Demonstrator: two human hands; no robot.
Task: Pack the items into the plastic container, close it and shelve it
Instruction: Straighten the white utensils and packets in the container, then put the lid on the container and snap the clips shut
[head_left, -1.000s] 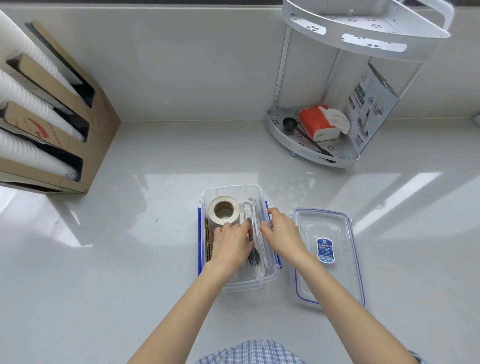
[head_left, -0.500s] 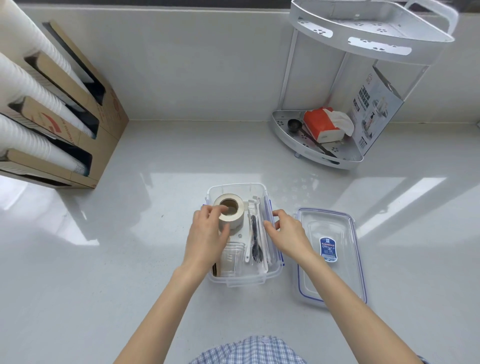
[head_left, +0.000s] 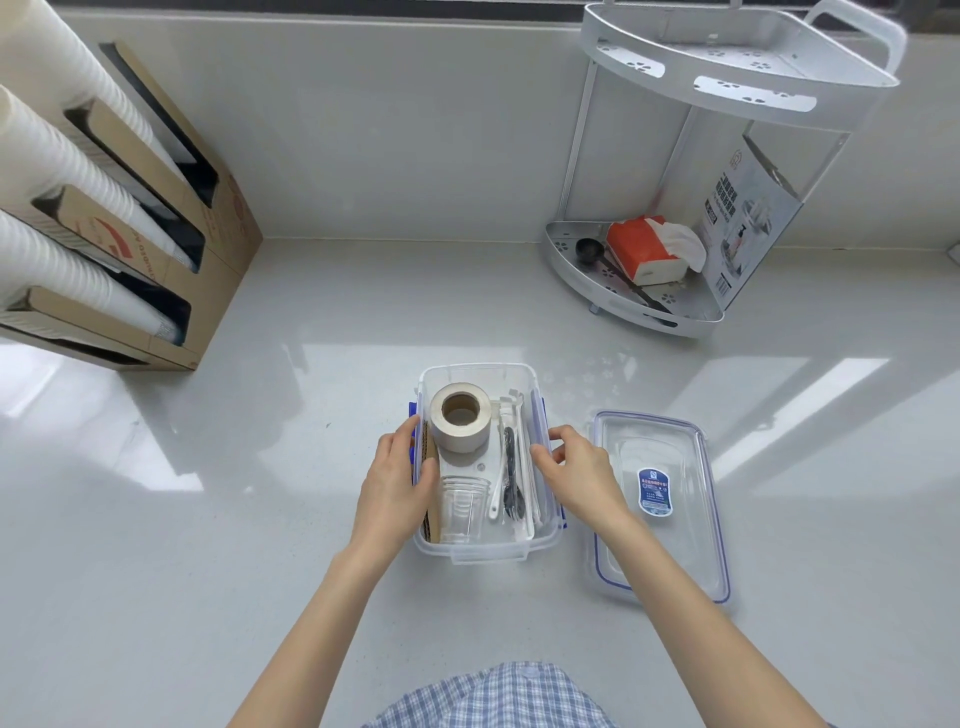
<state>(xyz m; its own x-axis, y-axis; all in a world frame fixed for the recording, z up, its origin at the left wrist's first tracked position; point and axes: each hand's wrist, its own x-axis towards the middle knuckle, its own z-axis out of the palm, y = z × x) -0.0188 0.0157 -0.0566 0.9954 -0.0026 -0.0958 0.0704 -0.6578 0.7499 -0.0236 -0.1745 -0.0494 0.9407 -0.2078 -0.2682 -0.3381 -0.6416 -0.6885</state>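
Two hands hug our clear plastic box (head_left: 540, 548): left hand (head_left: 397, 486) and right hand (head_left: 576, 470) loosely curled on its sides. Clear blue-edged lid (head_left: 691, 561) lies lengthwise just right, nearest our right hand.

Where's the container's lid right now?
In the head view the lid lies flat on the counter, just right of the open plastic container and beside the right hand, which isn't touching it.

Counter (head_left: 311, 519) — container (head_left: 475, 371), lid (head_left: 670, 519), rack (head_left: 623, 301).
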